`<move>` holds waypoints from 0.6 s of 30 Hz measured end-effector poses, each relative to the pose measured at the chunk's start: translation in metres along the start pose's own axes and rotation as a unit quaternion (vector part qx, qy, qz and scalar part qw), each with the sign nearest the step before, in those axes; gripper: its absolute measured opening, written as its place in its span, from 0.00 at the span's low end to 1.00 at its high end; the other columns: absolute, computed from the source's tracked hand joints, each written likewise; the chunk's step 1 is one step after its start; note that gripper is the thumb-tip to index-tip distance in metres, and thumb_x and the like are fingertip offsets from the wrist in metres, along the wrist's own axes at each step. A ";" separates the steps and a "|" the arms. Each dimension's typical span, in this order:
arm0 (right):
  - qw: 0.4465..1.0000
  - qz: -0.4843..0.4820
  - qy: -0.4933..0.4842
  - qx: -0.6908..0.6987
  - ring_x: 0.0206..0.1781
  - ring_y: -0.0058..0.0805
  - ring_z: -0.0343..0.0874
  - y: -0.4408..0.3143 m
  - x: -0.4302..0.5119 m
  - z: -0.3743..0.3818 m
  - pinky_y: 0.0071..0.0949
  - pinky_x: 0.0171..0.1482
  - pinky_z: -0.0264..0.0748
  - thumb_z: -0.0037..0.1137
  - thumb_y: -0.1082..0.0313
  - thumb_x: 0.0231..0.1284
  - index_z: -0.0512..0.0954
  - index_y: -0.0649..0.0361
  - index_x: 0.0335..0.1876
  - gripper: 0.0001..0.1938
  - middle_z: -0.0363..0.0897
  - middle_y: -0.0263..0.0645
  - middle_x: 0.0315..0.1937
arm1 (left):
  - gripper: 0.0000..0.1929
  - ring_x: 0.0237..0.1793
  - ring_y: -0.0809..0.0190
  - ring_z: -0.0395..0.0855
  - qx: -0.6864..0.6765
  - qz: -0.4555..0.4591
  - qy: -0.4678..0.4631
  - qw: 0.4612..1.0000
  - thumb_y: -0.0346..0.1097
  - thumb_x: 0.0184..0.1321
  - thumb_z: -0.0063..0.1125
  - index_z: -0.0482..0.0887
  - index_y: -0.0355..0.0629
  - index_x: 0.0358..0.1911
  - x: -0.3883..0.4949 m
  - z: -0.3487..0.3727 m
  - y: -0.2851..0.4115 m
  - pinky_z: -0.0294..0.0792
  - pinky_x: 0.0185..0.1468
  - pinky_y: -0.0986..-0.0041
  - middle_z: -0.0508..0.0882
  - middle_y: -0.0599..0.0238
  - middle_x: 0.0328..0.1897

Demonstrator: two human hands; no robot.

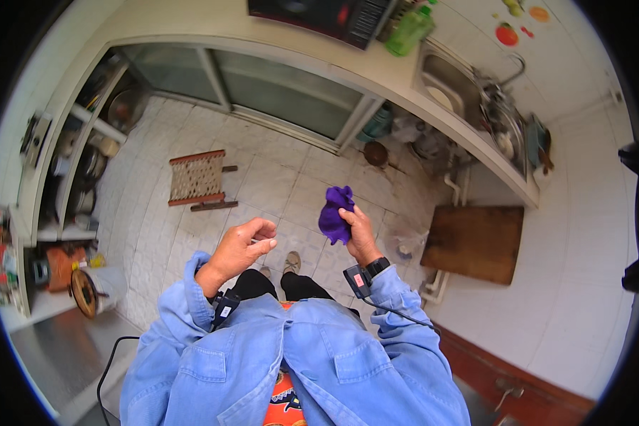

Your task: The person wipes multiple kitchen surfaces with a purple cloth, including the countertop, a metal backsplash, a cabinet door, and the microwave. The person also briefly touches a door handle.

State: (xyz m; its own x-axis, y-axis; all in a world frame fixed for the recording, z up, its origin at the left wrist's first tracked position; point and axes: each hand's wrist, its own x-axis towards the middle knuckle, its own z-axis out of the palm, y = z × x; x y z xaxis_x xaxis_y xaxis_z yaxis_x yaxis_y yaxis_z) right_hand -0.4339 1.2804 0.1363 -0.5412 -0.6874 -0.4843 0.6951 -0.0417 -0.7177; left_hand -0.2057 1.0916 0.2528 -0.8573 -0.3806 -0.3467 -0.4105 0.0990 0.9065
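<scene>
A bunched purple cloth (336, 215) is gripped in my right hand (361, 234), thumb on top, held out over the tiled floor. My left hand (243, 244) hovers at about waist height with its fingers loosely curled and a gap between thumb and fingertips; nothing shows in it. Each wrist carries a small black device, with a cable running from the right one. Beyond my left hand, a folding stool (198, 177) with a woven seat and reddish wooden rails stands on the floor.
Ahead is a counter with a microwave (325, 18), a green plastic bottle (410, 33) and a steel sink (447, 80) holding dishes. A wooden board (474, 244) leans against the right wall. Open shelves with pots line the left, near a white bucket (104, 290) with a wooden-rimmed lid.
</scene>
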 end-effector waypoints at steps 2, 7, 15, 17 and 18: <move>1.000 -0.015 0.004 0.008 0.52 0.27 0.82 -0.003 -0.005 -0.006 0.28 0.57 0.78 0.54 0.73 0.65 0.73 0.64 0.64 0.21 0.82 0.36 0.52 | 0.17 0.48 0.62 0.85 0.014 0.010 -0.037 0.999 0.35 0.65 0.63 0.80 0.37 0.53 0.017 0.000 0.002 0.78 0.52 0.69 0.87 0.58 0.48; 0.993 -0.083 0.082 0.019 0.56 0.27 0.80 0.001 -0.062 -0.037 0.29 0.61 0.76 0.54 0.77 0.63 0.69 0.64 0.70 0.27 0.80 0.38 0.57 | 0.17 0.46 0.60 0.86 0.049 0.051 -0.149 0.986 0.37 0.64 0.64 0.80 0.36 0.53 0.066 0.008 0.020 0.79 0.50 0.67 0.88 0.56 0.46; 0.930 -0.128 0.342 0.049 0.51 0.25 0.82 0.085 -0.241 -0.071 0.26 0.57 0.77 0.56 0.77 0.62 0.74 0.65 0.65 0.24 0.82 0.36 0.52 | 0.16 0.44 0.61 0.86 0.067 0.126 -0.334 0.932 0.35 0.64 0.64 0.81 0.36 0.52 0.078 0.061 0.042 0.79 0.47 0.68 0.88 0.57 0.45; 0.912 -0.113 0.390 0.057 0.49 0.23 0.81 0.110 -0.272 -0.067 0.24 0.55 0.76 0.57 0.77 0.61 0.76 0.65 0.63 0.22 0.83 0.34 0.49 | 0.16 0.44 0.61 0.86 0.075 0.136 -0.372 0.915 0.36 0.64 0.64 0.81 0.36 0.51 0.075 0.067 0.043 0.79 0.46 0.68 0.88 0.57 0.44; 0.903 -0.114 0.408 0.070 0.48 0.22 0.81 0.121 -0.283 -0.064 0.23 0.54 0.76 0.58 0.76 0.61 0.78 0.64 0.59 0.19 0.83 0.33 0.47 | 0.16 0.43 0.61 0.86 0.078 0.141 -0.387 0.908 0.36 0.64 0.64 0.81 0.35 0.51 0.074 0.069 0.043 0.79 0.46 0.68 0.88 0.57 0.44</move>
State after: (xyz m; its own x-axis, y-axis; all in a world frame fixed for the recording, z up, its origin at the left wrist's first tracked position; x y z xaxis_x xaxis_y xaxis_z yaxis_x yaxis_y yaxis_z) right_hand -0.2268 1.5165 0.1548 -0.8062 0.1108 -0.5812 0.5446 -0.2451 -0.8021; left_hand -0.3078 1.1313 0.2494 -0.8715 0.4352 -0.2260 -0.1269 0.2449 0.9612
